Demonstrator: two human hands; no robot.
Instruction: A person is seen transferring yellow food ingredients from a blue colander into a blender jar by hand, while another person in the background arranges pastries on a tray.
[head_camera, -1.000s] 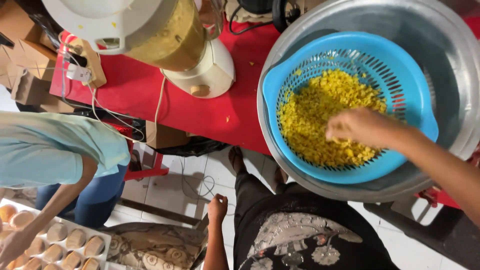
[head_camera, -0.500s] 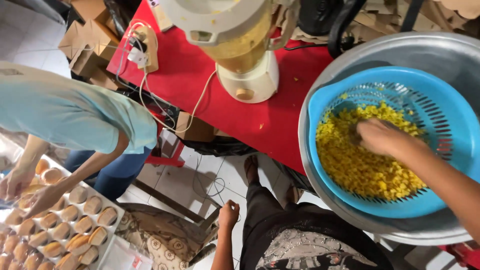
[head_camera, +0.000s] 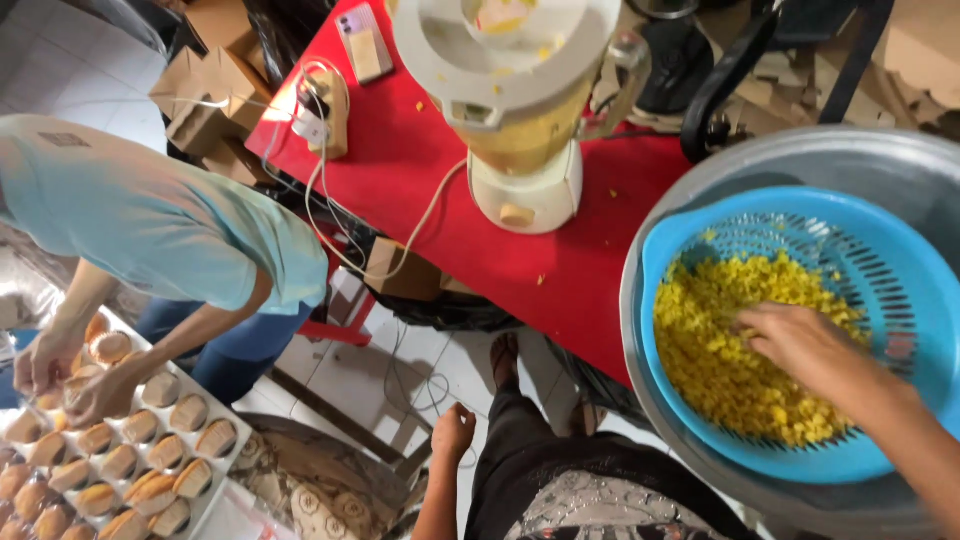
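Obscured items first. The metal basin (head_camera: 650, 330) is cut off at the right and bottom edges of the frame, and the blue colander (head_camera: 690, 215) seated inside it runs off the right edge. The fingertips of the right hand (head_camera: 795, 345) are pressed into the yellow corn kernels (head_camera: 720, 370), so it cannot be determined whether the fingers are closed on a portion or lie loose; the thumb and knuckles rest on top of the heap, at centre right of the frame. The forearm runs out at the lower right corner.

The left hand (head_camera: 452, 432) hangs at lower centre, above the tiled floor, fingers loosely curled and holding nothing, well apart from the colander.

The kernels fill the lower left half of the colander bowl.

Surroundings: a white blender (head_camera: 520, 110) holding yellow pulp stands at upper centre on the red table (head_camera: 400, 170), just beside the basin's left rim, with its cord trailing off the table edge. A power strip (head_camera: 325, 105) lies at upper left of the table. At left of frame another person in a light blue shirt (head_camera: 150, 220) bends over a tray of bread rolls (head_camera: 110, 460), both hands at the rolls; that tray is cut off by the lower left corner. Cardboard boxes (head_camera: 205, 100) are stacked behind the table.
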